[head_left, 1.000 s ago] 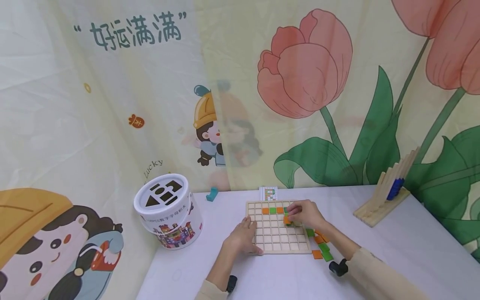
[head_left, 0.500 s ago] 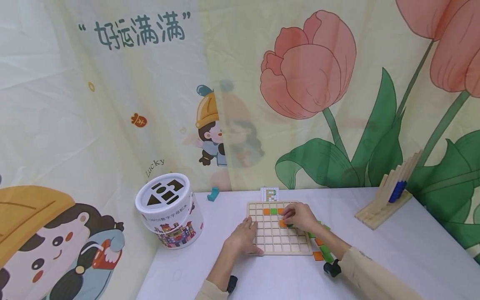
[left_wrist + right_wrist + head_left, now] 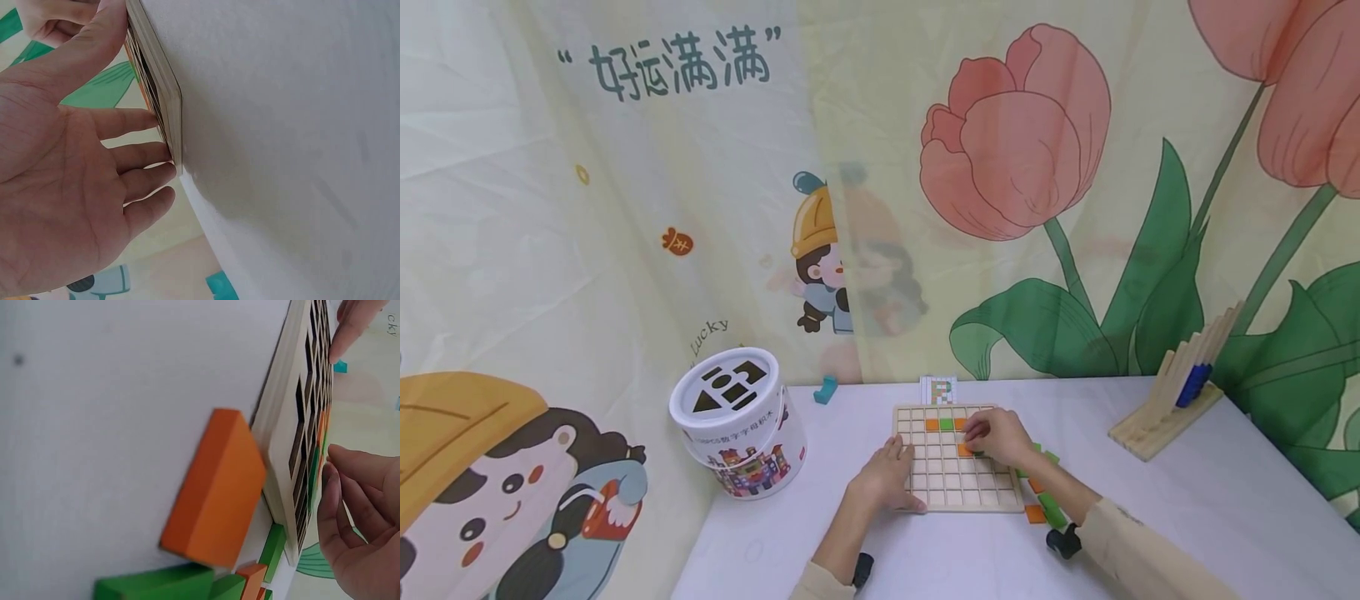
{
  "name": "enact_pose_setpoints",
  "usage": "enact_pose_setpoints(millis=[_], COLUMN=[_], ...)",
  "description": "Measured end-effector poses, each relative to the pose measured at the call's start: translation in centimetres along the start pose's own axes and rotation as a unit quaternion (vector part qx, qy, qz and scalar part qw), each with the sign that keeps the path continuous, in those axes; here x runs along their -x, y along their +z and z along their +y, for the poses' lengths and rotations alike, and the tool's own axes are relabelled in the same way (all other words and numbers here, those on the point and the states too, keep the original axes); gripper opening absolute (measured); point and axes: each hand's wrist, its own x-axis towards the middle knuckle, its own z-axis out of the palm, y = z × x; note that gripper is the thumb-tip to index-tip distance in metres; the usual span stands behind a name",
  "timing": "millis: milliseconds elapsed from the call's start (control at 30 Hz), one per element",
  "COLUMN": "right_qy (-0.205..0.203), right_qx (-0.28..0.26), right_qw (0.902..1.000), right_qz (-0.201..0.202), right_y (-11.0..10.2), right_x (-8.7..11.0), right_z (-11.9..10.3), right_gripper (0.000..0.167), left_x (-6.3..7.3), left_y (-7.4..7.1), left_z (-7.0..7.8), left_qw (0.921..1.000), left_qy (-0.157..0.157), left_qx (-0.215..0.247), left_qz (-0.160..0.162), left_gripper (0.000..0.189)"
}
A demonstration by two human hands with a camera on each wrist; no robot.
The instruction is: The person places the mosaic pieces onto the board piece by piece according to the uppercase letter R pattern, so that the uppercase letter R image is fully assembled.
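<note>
A shallow wooden grid board (image 3: 940, 479) lies on the white table. My left hand (image 3: 886, 473) rests along its left side, fingers extended; in the left wrist view those fingertips touch the board's edge (image 3: 165, 94). Over the board's upper right, my right hand (image 3: 1002, 435) has bent fingers, thumb and index tips together in the right wrist view. Whether they pinch a tile I cannot tell. Orange and green tiles, including a green tile (image 3: 946, 424), sit in an upper row. Another orange tile (image 3: 965, 450) shows lower, just below the right fingertips. The right hand hides nearby cells.
Loose tiles, among them an orange tile (image 3: 215, 487) and a green tile (image 3: 1052, 510), lie right of the board. Behind it is a pattern card (image 3: 938, 389). A lidded bucket (image 3: 737, 425) and teal block (image 3: 825, 390) stand left, a wooden rack (image 3: 1180, 383) right.
My right hand has shifted slightly left over the board, and the orange tile by its fingers now shows lower and farther left. Since half a second ago both hands have stayed nearly still.
</note>
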Motion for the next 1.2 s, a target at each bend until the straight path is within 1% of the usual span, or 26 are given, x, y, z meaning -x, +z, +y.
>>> enact_pose_setpoints(millis=[133, 233, 433, 567, 700, 867, 1000, 1200], right_qy=[-0.006, -0.008, 0.012, 0.011, 0.01, 0.032, 0.05, 0.057], right_qx=[-0.014, -0.016, -0.002, 0.002, 0.021, 0.046, 0.055, 0.064], right_qw=[0.9997, 0.9996, 0.9997, 0.9998, 0.9996, 0.9983, 0.9972, 0.9954], right_qz=[0.018, 0.021, 0.019, 0.017, 0.014, 0.016, -0.003, -0.043], right_y=[-0.9, -1.8, -3.6, -4.6, -5.3, -6.1, -6.5, -6.6], right_x=[0.4, 0.8, 1.6, 2.5, 3.3, 4.0, 4.7, 5.7], right_z=[0.5, 1.0, 1.9, 2.0, 2.5, 3.0, 3.1, 3.0], right_gripper=[0.016, 0.015, 0.014, 0.013, 0.013, 0.015, 0.017, 0.022], left_x=[0.0, 0.0, 0.1, 0.2, 0.2, 0.2, 0.2, 0.1], left_y=[0.0, 0.0, -0.2, -0.3, -0.3, -0.3, -0.2, 0.0], left_z=[0.0, 0.1, 0.1, 0.1, 0.1, 0.1, 0.0, 0.1], left_qw=[1.0, 1.0, 1.0, 1.0, 1.0, 1.0, 1.0, 1.0], left_qy=[0.002, 0.001, 0.001, -0.002, -0.002, -0.004, -0.002, 0.002], left_qx=[0.002, 0.004, -0.003, 0.001, 0.007, 0.005, 0.002, -0.002], left_qz=[0.0, 0.001, 0.001, 0.0, -0.002, 0.0, -0.001, 0.002], left_gripper=[0.106, 0.106, 0.105, 0.105, 0.105, 0.105, 0.105, 0.104])
